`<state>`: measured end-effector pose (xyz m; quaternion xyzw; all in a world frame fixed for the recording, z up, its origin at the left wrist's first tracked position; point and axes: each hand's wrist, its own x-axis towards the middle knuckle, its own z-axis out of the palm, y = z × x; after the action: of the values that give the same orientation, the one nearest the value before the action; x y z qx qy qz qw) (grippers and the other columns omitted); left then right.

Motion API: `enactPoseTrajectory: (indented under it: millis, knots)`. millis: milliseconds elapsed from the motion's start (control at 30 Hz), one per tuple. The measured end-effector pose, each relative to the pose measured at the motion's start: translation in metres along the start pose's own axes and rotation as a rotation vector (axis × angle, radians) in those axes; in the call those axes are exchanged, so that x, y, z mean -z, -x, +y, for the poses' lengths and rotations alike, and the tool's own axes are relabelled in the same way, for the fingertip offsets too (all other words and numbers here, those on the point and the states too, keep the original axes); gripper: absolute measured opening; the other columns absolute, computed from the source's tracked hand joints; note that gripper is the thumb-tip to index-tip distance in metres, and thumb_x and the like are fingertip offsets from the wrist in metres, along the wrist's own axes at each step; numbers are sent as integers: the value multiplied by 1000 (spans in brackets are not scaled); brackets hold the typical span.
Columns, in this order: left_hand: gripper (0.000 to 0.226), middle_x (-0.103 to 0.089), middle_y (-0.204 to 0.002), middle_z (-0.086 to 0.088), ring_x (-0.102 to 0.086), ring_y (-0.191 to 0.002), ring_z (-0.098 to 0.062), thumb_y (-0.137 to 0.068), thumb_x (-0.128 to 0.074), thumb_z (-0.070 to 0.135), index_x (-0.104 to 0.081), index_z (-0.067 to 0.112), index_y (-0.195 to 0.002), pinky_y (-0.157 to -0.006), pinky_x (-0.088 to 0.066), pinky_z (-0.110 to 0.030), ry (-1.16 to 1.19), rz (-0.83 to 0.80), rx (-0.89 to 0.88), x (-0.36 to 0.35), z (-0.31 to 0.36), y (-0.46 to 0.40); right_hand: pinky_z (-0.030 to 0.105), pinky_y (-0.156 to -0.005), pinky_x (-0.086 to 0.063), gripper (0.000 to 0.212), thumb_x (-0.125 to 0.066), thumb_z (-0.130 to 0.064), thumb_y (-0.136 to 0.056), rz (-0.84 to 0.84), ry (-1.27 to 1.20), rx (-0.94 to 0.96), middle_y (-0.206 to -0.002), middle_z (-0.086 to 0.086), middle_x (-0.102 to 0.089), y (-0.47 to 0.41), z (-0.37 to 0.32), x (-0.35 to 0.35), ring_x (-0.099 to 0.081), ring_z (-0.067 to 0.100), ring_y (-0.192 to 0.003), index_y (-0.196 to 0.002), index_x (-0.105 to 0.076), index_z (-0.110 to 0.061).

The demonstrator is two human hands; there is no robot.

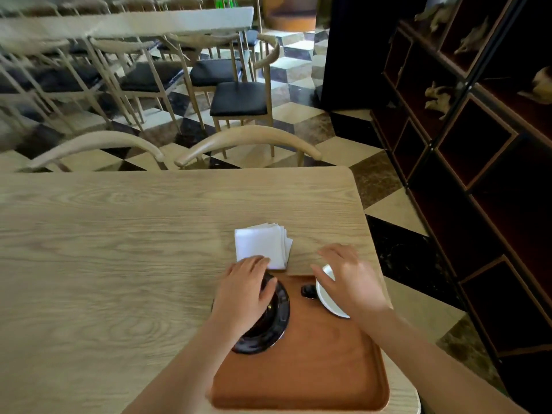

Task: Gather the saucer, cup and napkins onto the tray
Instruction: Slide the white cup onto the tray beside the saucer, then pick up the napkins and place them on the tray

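A brown wooden tray (313, 369) lies at the table's near right corner. A black saucer (274, 324) sits across the tray's left rim, and my left hand (242, 294) lies on top of it, thumb on its inner face and fingertips touching the near edge of the napkins. The white napkins (260, 245), a fanned stack, rest on the table just beyond the tray. A white cup (327, 297) with a dark handle (307, 291) is at the tray's far right; my right hand (349, 282) covers it from above, fingers spread around its rim.
The light wooden table (119, 249) ends close to the tray on the right. Two curved chair backs (248, 138) stand at its far edge. A dark shelf unit (478, 174) runs along the right, across a tiled floor strip.
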<state>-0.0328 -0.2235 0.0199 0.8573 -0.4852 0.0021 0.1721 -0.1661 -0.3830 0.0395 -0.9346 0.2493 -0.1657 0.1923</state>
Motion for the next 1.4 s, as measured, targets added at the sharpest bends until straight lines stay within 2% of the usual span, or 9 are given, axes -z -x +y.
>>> enactPoseTrajectory:
  millis: [133,300,467,633,800,1000,1100,1233,1400]
  knots:
    - [34,-60,-114,-11,-56,-106,-31,-94,-39,29,-53,7,-117,-86,-44,-41,-47,-189,337,5,-51,-37,36,-86,-44,36,-57,-29,-88,-279,-97,-304,-122,12,-55,-66,-25,-33,-53,28,-109,-118,-56,-8]
    - [34,-58,-116,-18,-54,-106,-34,-95,-32,23,-53,0,-109,-88,-43,-41,71,-356,555,-11,-86,-76,30,-62,-41,26,-56,-25,-85,-409,-63,-552,-104,12,-63,-105,-29,-77,-55,25,-80,-102,-58,-6]
    - [33,-65,-106,-25,-58,-102,-37,-93,-41,17,-61,-8,-99,-83,-44,-38,334,-321,662,-23,-91,-93,29,-61,-41,23,-60,-24,-82,-366,-94,-696,-100,13,-66,-109,-25,-102,-58,28,-83,-95,-60,-5]
    - [26,-59,-82,-11,-65,-91,-35,-83,-56,12,-50,20,-59,-84,-52,-46,577,-278,774,-30,-94,-96,25,-59,-36,20,-65,-24,-79,-330,-158,-791,-85,9,-62,-108,-23,-112,-57,26,-79,-89,-60,-7]
    - [7,-59,-69,-1,-56,-65,-15,-82,-62,9,-65,11,-88,-66,-51,-30,885,-183,968,-36,-96,-90,21,-42,-33,17,-61,-12,-74,-223,-350,-877,-63,5,-59,-106,-21,-120,-53,19,-57,-85,-69,-2]
    - [14,-67,-93,-14,-62,-89,-28,-82,-59,2,-63,13,-76,-79,-50,-34,1129,-194,1069,-29,-96,-83,32,-63,-54,16,-60,-8,-74,-176,-657,-961,-72,6,-70,-103,-20,-121,-62,21,-65,-85,-72,-11]
    - [15,-67,-90,-12,-63,-80,-22,-83,-58,-1,-65,10,-76,-72,-48,-27,1243,-242,1081,-20,-97,-79,42,-79,-57,28,-59,-3,-77,-226,-915,-1010,-90,10,-68,-103,-23,-120,-66,27,-85,-103,-63,-12]
    - [16,-70,-103,-7,-64,-98,-17,-83,-62,4,-63,7,-98,-86,-47,-35,1470,-331,1062,-2,-105,-70,38,-73,-53,27,-55,2,-79,-175,-1077,-886,-89,8,-67,-100,-34,-100,-62,24,-79,-97,-60,-17]
    - [33,-74,-97,-11,-70,-91,-23,-70,-71,16,-67,5,-101,-68,-58,-32,1641,-340,859,30,-103,-51,35,-65,-48,27,-54,2,-85,-225,-1354,-688,-80,7,-68,-76,-47,-57,-57,21,-71,-103,-61,-17]
